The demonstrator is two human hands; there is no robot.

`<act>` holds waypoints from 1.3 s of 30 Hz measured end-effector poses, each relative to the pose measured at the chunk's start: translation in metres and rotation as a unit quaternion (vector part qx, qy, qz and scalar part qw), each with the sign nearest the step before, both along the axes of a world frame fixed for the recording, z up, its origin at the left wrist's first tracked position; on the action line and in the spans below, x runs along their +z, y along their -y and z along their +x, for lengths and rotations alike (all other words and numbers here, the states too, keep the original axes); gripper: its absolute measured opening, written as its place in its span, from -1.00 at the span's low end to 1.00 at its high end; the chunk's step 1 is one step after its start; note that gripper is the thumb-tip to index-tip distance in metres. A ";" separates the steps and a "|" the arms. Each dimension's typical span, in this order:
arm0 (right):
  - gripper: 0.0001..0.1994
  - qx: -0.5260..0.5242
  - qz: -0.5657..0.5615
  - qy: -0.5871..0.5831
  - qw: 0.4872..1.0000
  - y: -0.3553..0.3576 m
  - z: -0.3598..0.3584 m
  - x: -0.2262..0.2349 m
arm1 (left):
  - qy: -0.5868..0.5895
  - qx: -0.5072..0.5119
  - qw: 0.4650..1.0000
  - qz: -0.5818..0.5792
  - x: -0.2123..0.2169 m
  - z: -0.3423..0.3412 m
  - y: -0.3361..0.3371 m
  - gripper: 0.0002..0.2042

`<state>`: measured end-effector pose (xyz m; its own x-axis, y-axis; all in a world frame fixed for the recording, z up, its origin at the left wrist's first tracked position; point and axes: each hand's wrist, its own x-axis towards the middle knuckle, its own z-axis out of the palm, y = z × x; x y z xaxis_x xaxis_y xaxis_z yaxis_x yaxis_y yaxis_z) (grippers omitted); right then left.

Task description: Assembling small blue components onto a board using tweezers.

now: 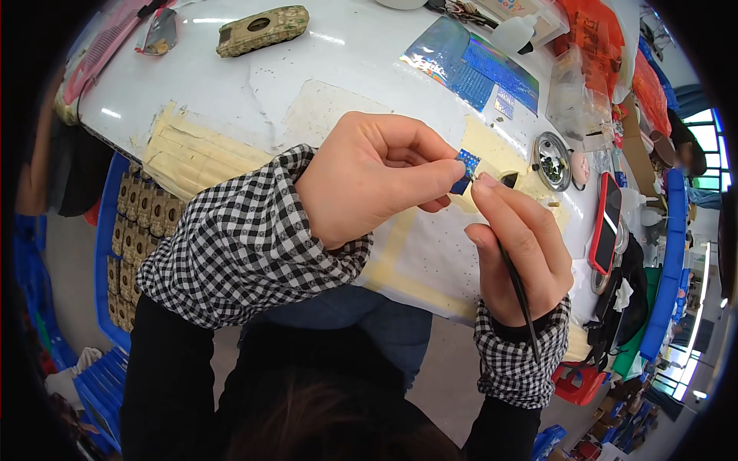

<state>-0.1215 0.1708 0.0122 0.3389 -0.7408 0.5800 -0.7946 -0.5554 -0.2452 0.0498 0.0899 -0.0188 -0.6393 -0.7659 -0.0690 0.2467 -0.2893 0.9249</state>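
Note:
My left hand [377, 173] pinches a small shiny blue square piece [465, 165] between thumb and forefinger, held above the white table [254, 92]. My right hand [519, 250] grips a thin black stick-like tool [516, 284] whose tip meets the blue piece. Both wrists wear black-and-white checked cuffs.
On the table lie a camouflage toy tank body [261, 29], holographic blue sheets [473, 65], a white squeeze bottle [513, 32], a round metal dish [552, 160], a red phone [607, 223] and clear bags [573, 96]. A blue crate [108, 230] of camouflage parts [138, 223] stands at lower left.

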 end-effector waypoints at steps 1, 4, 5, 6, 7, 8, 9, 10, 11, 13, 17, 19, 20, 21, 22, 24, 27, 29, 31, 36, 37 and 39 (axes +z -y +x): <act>-0.67 -0.001 0.001 0.002 1.000 0.000 0.000 0.000 | 0.000 -0.002 1.000 -0.005 0.000 0.000 0.000 -0.87; -0.67 -0.001 0.011 0.011 1.000 -0.001 0.000 0.000 | 0.003 -0.001 1.000 -0.023 -0.001 0.001 0.000 -0.88; -0.66 -0.002 0.019 0.017 1.000 -0.001 0.000 0.001 | 0.006 0.002 0.999 -0.031 -0.001 0.001 0.000 -0.88; -0.66 -0.004 0.028 0.022 0.999 -0.001 -0.001 0.002 | 0.007 0.004 0.999 -0.039 -0.001 0.001 -0.001 -0.88; -0.66 -0.005 0.036 0.030 0.999 -0.001 -0.001 0.003 | 0.008 0.003 0.999 -0.041 -0.001 0.001 -0.001 -0.89; -0.65 -0.006 0.045 0.038 0.998 -0.001 -0.002 0.004 | 0.009 0.002 0.999 -0.043 -0.001 0.001 -0.001 -0.89; -0.65 -0.006 0.053 0.047 0.997 -0.002 -0.002 0.004 | 0.011 0.002 0.999 -0.045 0.000 0.000 -0.001 -0.89; -0.66 -0.003 0.044 0.042 0.998 -0.002 -0.002 0.004 | 0.011 0.002 0.999 -0.046 0.000 0.000 -0.001 -0.89; -0.66 0.000 0.034 0.037 0.999 -0.001 -0.002 0.003 | 0.012 0.003 0.999 -0.047 -0.001 0.000 -0.001 -0.89; -0.67 0.004 0.011 0.022 1.000 0.000 -0.002 0.001 | 0.012 0.002 0.999 -0.047 -0.001 0.000 -0.001 -0.89; -0.67 0.014 -0.032 -0.016 0.999 0.002 -0.001 -0.004 | -0.006 -0.008 1.000 -0.002 -0.001 -0.001 0.000 -0.88; -0.66 0.018 -0.042 -0.035 0.998 0.002 0.000 -0.004 | -0.015 -0.013 0.999 0.028 -0.001 0.000 0.001 -0.88; -0.66 0.020 -0.047 -0.045 0.998 0.002 0.000 -0.004 | -0.015 -0.014 0.999 0.038 0.000 0.001 0.002 -0.87; -0.66 0.019 -0.050 -0.056 0.997 0.001 0.000 -0.004 | -0.016 -0.017 0.999 0.048 -0.001 0.001 0.002 -0.87; -0.65 0.018 -0.053 -0.064 0.996 0.001 -0.001 -0.003 | -0.016 -0.017 0.998 0.051 0.000 0.000 0.002 -0.87; -0.65 0.016 -0.058 -0.076 0.995 0.001 0.000 -0.004 | -0.015 -0.016 0.998 0.057 0.000 0.000 0.002 -0.86; -0.65 0.017 -0.063 -0.080 0.995 0.001 0.000 -0.006 | -0.014 -0.018 0.998 0.058 0.000 0.000 0.002 -0.87; -0.64 0.017 -0.063 -0.082 0.994 0.000 0.000 -0.006 | -0.018 -0.017 0.998 0.060 0.000 0.000 0.002 -0.86; -0.64 0.015 -0.061 -0.084 0.994 0.000 0.000 -0.005 | -0.020 -0.018 0.998 0.061 0.000 0.000 0.002 -0.86; -0.64 0.013 -0.054 -0.085 0.995 -0.001 0.001 -0.004 | -0.022 -0.021 0.998 0.055 -0.001 0.001 0.002 -0.86; -0.64 0.014 -0.053 -0.085 0.995 -0.001 0.001 -0.003 | -0.021 -0.020 0.998 0.054 -0.001 0.001 0.002 -0.86; -0.63 0.017 -0.052 -0.085 0.995 -0.001 0.001 -0.002 | -0.017 -0.019 0.998 0.053 0.000 0.000 0.002 -0.85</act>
<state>-0.1209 0.1714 0.0099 0.4619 -0.6667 0.5850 -0.8005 -0.5974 -0.0487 0.0501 0.0882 -0.0186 -0.6707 -0.7310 -0.1260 0.2655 -0.3951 0.8794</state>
